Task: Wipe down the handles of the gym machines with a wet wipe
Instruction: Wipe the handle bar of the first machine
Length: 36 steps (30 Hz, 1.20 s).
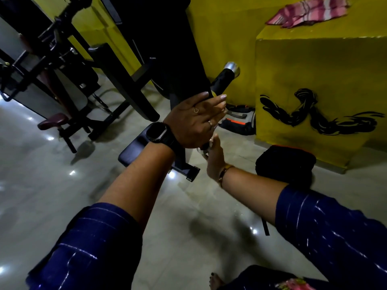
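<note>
Dim indoor light. Small white glints dot the glossy floor (52, 185) (brightest toward the left edge). Soft shadows lower centre. Machines (62, 59) upper left near-black, slightly blurred. Wide-angle bending at edges.

The machine's handle (222, 80) is a tilted bar with a black foam grip and a chrome cap at its 1 o'clock end. Its midsection is hidden under the left hand (196, 120). At its chrome 7 o'clock end, the wet wipe (211, 141) shows only as a white scrap, pinched by the right hand (215, 159).
</note>
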Each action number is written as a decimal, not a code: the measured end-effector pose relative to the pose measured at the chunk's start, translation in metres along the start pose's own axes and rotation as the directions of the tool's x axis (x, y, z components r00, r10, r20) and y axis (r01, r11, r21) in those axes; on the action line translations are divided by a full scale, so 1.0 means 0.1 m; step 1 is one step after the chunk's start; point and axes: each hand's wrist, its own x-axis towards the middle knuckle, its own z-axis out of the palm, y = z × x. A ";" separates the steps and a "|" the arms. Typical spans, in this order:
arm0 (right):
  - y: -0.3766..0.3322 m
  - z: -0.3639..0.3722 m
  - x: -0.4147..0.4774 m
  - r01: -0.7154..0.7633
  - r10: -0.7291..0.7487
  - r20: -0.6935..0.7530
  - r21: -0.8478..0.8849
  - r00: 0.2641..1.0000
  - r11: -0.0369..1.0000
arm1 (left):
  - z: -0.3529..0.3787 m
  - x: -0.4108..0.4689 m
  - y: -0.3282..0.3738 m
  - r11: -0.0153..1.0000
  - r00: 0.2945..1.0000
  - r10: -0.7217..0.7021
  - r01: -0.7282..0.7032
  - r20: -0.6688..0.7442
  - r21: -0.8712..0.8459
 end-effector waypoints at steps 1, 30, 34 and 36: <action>-0.07 -0.02 0.04 -0.006 0.006 0.029 -0.014 1.000 1.000 | 0.00 0.00 0.00 1.000 1.000 0.001 -0.001 0.001 0.000; -0.29 -0.12 0.20 -0.247 0.252 0.218 -0.052 0.943 0.968 | 0.07 -0.02 0.00 1.000 0.999 0.011 -0.010 -0.038 0.024; -0.26 -0.26 0.21 -0.333 0.376 0.250 -0.200 0.892 0.922 | 0.05 -0.01 0.00 1.000 1.000 0.003 -0.002 -0.028 0.015; -0.27 -0.35 0.13 -0.353 0.418 0.216 -0.282 0.883 0.892 | 0.04 -0.01 0.00 1.000 1.000 -0.002 0.003 -0.018 0.012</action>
